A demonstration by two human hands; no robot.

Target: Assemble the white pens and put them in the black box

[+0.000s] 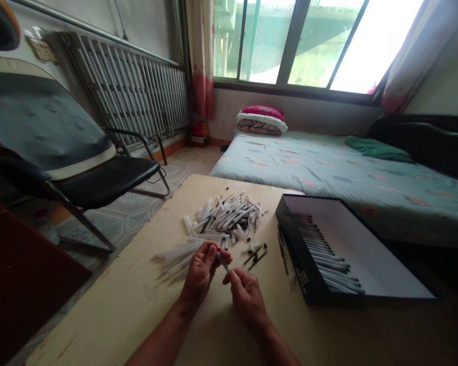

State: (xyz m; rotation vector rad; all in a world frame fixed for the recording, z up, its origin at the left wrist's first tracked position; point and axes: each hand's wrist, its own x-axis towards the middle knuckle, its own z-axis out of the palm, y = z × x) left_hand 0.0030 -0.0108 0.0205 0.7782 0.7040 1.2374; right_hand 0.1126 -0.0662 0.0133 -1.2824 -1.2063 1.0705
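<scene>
Between my two hands, over the near part of the table, is a slim pen (223, 261). My left hand (204, 267) is closed around its upper end, fingertips pinched together. The lower end is gripped by my right hand (246, 295), thumb against the curled fingers. Just beyond lies a loose pile of white and clear pen parts (232, 213), mixed with dark pieces. Long translucent tubes (177, 256) lie left of my left hand, partly behind it. A few dark refills (257, 259) and small black caps rest to the right of the pile.
A black box (295, 254) with a white inside stands at the table's right, holding a row of finished-looking pens (320, 249). The pale table (125, 300) borders a bed (309, 157) at the back. A folding chair (99, 178) stands to the left.
</scene>
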